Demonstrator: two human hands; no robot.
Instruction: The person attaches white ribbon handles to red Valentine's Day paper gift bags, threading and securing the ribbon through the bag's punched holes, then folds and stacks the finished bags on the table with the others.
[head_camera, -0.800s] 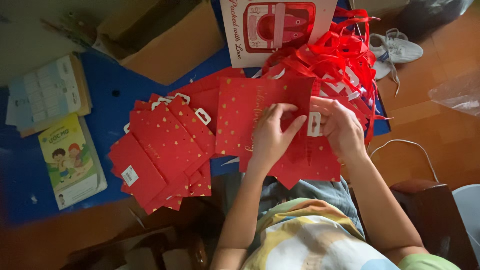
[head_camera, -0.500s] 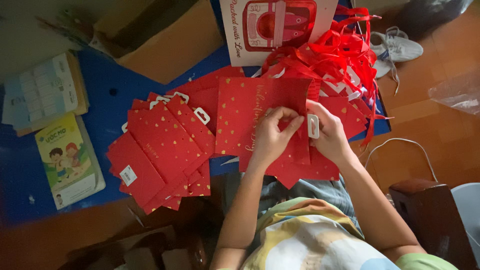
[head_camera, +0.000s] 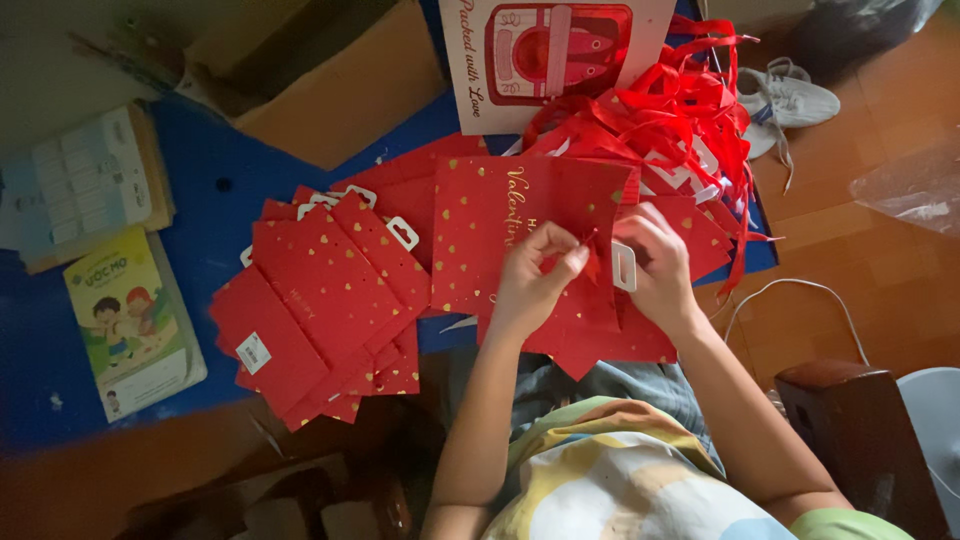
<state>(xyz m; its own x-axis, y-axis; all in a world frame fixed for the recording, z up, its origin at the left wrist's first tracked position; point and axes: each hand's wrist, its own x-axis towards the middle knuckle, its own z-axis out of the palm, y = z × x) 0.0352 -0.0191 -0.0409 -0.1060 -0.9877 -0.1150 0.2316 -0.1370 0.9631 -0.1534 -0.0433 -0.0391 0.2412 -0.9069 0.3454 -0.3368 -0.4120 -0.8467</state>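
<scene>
A flat red gift bag (head_camera: 490, 235) with small gold hearts lies in front of me on the blue mat (head_camera: 215, 175). My left hand (head_camera: 535, 275) pinches a thin red ribbon end at the bag's right side. My right hand (head_camera: 655, 265) holds the same spot, beside a white plastic handle piece (head_camera: 624, 266). A fanned stack of several similar red bags (head_camera: 320, 300) lies to the left. A tangle of red ribbons (head_camera: 665, 110) is heaped just behind my hands.
A brown cardboard box (head_camera: 320, 75) stands at the back. A white printed card (head_camera: 560, 55) leans behind the ribbons. Children's books (head_camera: 130, 320) lie far left. A white shoe (head_camera: 790, 100), a white cord (head_camera: 790, 290) and a dark wooden piece (head_camera: 855, 430) sit on the wooden floor at right.
My two hands have drawn closer together over the bag's right side, and my fingers now pinch the ribbon end. The bags and ribbon heap stay where they were.
</scene>
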